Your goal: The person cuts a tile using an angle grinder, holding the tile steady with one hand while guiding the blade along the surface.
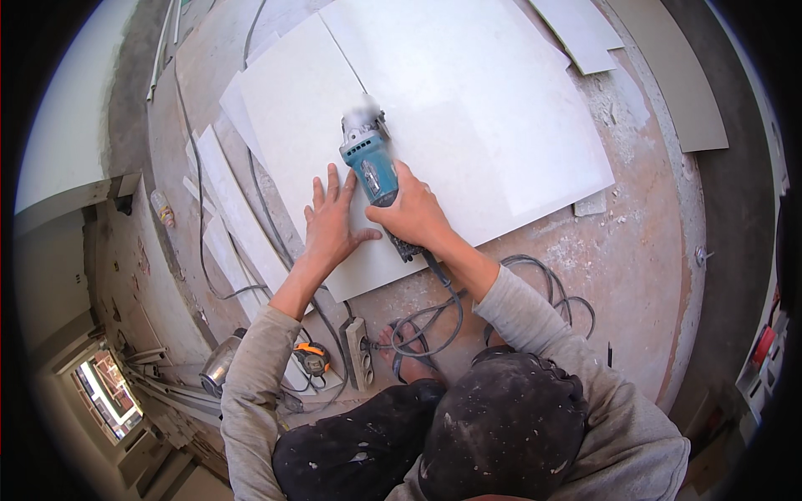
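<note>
My right hand point(413, 210) is wrapped round the body of a teal angle grinder point(373, 171). The grinder's metal head points away from me, and a pale blur covers its front, so the disc cannot be made out. It rests over a large white tile point(501, 134), at the near end of a thin dark line that runs to the far edge. My left hand point(331, 219) lies flat on the tile just left of the grinder, fingers spread, holding nothing. From the grinder's rear a dark cord point(447, 288) drops to the floor.
Near my feet are a power strip point(359, 354), an orange-and-black tape measure point(312, 359) and coiled cable point(551, 284). Long white strips point(238, 213) lie left of the tile. A clear container point(220, 364) stands at lower left. More pale sheets point(576, 33) lie at the far right.
</note>
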{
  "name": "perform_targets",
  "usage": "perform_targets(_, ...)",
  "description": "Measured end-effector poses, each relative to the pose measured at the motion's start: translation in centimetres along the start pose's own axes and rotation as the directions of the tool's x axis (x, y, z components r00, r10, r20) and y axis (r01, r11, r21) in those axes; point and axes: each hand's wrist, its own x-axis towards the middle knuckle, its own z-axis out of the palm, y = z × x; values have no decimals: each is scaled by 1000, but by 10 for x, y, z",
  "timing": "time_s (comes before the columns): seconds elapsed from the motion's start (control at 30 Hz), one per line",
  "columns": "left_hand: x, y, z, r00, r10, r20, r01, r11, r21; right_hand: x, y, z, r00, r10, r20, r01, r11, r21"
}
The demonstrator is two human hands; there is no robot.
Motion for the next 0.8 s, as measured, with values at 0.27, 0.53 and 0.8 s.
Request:
perform_targets(0.27,1,-1,1,1000,6,3,-6,1000,-9,-5,7,1,1000,-17,0,17,1000,13)
perform_targets(0.53,1,-6,5,1000,17,-13,-18,1000,-18,-13,6,-1,1000,-20,8,19,999,27)
perform_targets(0.8,2,-10,9,999,40,-30,-40,999,5,-21,12,-1,999,-41,-8,41,999,26)
